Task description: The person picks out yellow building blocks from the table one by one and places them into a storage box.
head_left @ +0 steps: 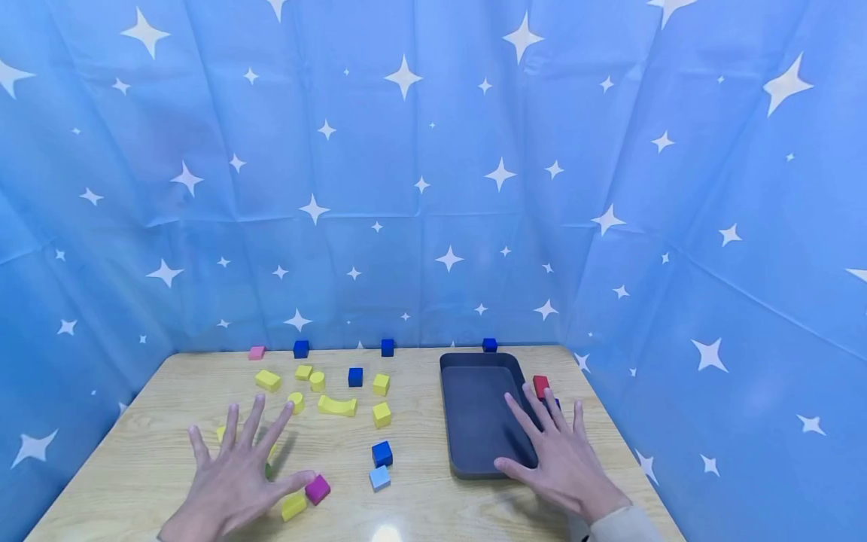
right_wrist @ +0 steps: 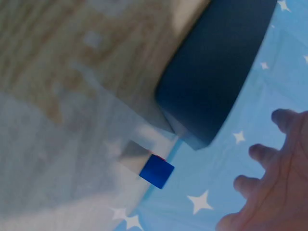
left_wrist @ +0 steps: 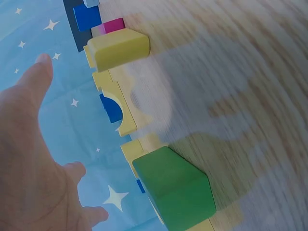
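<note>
My left hand [head_left: 233, 478] is spread above the left part of the table, its fingers straight and holding nothing. Under and around it lie a green block [left_wrist: 175, 187], a yellow block [head_left: 294, 506] and a magenta block [head_left: 317, 489], the thumb tip overlapping the magenta one in the head view. My right hand [head_left: 562, 459] spreads its fingers over the right side of a dark grey tray [head_left: 450, 444], also holding nothing. Beyond its fingertips sits a red block [head_left: 540, 385], with a dark blue block [right_wrist: 157, 171] partly hidden by the fingers in the head view.
Several yellow blocks, among them an arched one [head_left: 337, 406], lie left of centre on the wooden table [head_left: 413, 421]. Blue blocks [head_left: 382, 454] and a light blue block [head_left: 380, 478] stand nearer the middle. A pink block [head_left: 256, 353] sits by the back edge. Starry blue curtain [head_left: 433, 188] surrounds the table.
</note>
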### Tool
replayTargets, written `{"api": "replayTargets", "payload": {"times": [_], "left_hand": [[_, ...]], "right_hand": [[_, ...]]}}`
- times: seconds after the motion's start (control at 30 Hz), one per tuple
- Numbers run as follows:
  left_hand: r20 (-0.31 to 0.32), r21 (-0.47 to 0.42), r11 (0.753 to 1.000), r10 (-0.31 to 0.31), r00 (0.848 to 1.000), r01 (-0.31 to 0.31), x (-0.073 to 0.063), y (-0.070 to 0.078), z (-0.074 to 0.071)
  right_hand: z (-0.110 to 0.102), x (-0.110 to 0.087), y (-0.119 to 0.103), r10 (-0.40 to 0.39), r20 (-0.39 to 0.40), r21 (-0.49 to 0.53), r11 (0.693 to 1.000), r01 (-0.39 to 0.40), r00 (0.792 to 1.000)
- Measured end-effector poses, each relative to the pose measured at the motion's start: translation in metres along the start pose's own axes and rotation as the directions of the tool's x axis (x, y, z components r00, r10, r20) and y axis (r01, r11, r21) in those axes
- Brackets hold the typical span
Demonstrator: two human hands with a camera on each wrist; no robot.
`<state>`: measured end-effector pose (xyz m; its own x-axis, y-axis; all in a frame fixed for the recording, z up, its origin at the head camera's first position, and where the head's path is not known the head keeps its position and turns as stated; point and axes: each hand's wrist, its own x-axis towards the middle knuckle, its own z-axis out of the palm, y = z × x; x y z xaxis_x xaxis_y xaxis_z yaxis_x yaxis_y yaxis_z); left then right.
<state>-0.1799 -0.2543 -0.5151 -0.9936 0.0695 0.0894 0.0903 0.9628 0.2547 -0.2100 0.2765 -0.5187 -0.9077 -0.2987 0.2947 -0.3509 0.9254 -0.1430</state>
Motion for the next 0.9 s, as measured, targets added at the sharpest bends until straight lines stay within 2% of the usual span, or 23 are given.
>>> {"api": "replayTargets", "payload": {"times": [0.43, 0.67, 0.9], "left_hand": [[-0.021, -0.003, 1.0, 0.029, 0.999, -0.029, 0.007, 0.002, 0.002], [-0.035, -0.006, 0.999, 0.045, 0.998, -0.045, 0.008, 0.01, 0.008], [-0.027, -0.048, 0.997, 0.063, 0.998, -0.064, 0.014, 0.02, 0.008]], "right_hand": [[0.013, 0.001, 0.0, 0.039, 0.029, 0.032, 0.999, -0.04, 0.999], [0.01, 0.002, -0.001, 0.059, 0.018, 0.034, 0.998, -0.06, 0.998], [0.009, 0.005, -0.003, 0.091, 0.026, 0.032, 0.995, -0.092, 0.996]]}}
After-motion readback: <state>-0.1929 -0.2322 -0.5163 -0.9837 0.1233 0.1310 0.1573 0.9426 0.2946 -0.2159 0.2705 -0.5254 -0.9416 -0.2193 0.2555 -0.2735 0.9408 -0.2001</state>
